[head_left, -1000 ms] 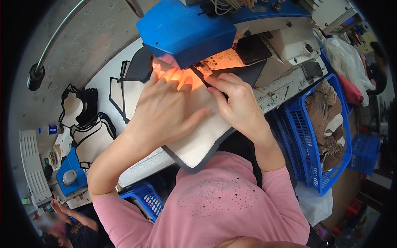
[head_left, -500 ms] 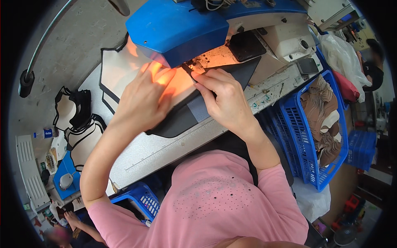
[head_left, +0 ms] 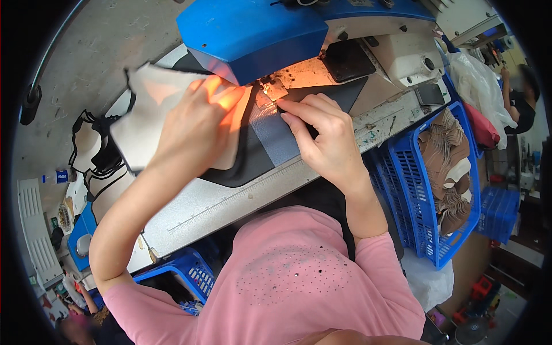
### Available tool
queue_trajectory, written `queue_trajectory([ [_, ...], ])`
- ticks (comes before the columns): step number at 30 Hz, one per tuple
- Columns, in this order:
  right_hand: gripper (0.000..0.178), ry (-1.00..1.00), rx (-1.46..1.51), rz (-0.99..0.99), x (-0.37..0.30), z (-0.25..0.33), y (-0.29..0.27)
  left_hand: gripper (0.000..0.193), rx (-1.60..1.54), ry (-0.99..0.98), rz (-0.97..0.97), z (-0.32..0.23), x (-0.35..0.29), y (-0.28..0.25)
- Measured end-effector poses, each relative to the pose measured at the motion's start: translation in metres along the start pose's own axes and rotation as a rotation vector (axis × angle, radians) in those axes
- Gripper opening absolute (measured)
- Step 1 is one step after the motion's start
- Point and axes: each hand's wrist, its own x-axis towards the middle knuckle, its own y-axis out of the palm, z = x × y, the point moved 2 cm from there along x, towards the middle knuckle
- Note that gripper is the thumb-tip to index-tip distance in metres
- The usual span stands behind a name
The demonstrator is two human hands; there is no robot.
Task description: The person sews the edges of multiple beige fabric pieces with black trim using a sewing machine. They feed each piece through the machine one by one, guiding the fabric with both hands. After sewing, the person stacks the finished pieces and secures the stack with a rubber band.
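Note:
Under the blue head of a sewing machine (head_left: 253, 37), an orange lamp glow falls on the needle area. My left hand (head_left: 198, 126) holds a cream fabric panel (head_left: 141, 129) with black edging, fingers bent over it beside the needle area. The panel's far left corner is raised off the table. Beneath it lies a black fabric piece (head_left: 339, 95), with a shiny grey strip (head_left: 276, 138) showing between its dark parts. Right of the needle, my right hand (head_left: 325, 135) pinches the black fabric between thumb and forefinger. The fingertips' exact hold is partly hidden.
A ruler scale (head_left: 224, 208) runs along the table's front edge. Several black-edged pieces (head_left: 89, 144) lie at the left. Blue baskets (head_left: 437, 230) with brown cut pieces (head_left: 445, 149) stand at the right. Another basket (head_left: 198, 276) sits below the table. Another person (head_left: 523, 95) is at the far right.
The cream panel has shifted left and turned with my left hand, uncovering more of the grey strip. My right hand has moved slightly right, away from the needle.

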Motion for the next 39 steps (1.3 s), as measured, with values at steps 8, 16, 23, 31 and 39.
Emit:
queue_trajectory([
  [8,0.016,-0.064,0.004,0.093,0.002,0.009,-0.006,0.027,-0.125,-0.114,0.062,-0.037,-0.012,-0.003],
  [16,0.019,-0.044,0.024,-0.021,0.002,0.002,0.003,0.028,-0.127,-0.049,0.087,-0.027,-0.008,-0.004],
  [23,0.020,-0.089,-0.003,-0.037,0.002,0.002,0.003,0.031,-0.080,0.079,0.071,0.011,0.003,-0.005],
  [31,0.017,-0.059,0.039,-0.019,-0.001,0.000,0.001,0.035,-0.023,0.065,0.225,0.027,0.010,-0.008],
  [39,0.015,-0.060,0.072,-0.004,0.000,0.002,0.001,0.031,0.006,-0.116,0.221,-0.025,-0.003,-0.014],
])
